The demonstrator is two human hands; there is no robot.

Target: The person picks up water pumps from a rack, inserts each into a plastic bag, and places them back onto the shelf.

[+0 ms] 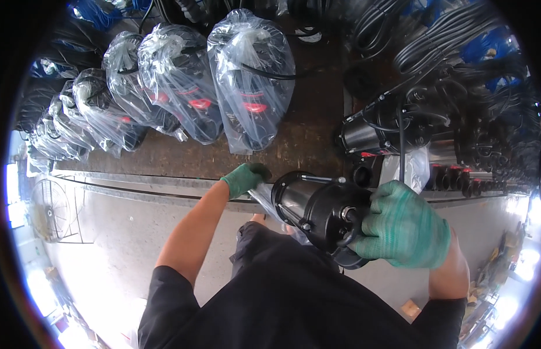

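A black submersible pump [308, 203] with a metal body band hangs tilted at the front edge of the bench, close to my body. My right hand [407, 230], in a green knit glove, is closed around the handle at the pump's top. My left hand [245, 179], also gloved in green, is closed on the edge of a clear plastic bag [262, 198] beside the pump's lower end. Part of that bag is hidden behind the pump, so I cannot tell how far it reaches around it.
Several bagged pumps [251, 87] stand in a row along the dark bench [183, 158], stretching far left. Unbagged pumps [363, 135] crowd the right side, with coiled black cables [445, 41] behind them. A standing fan [49, 210] is on the floor at left.
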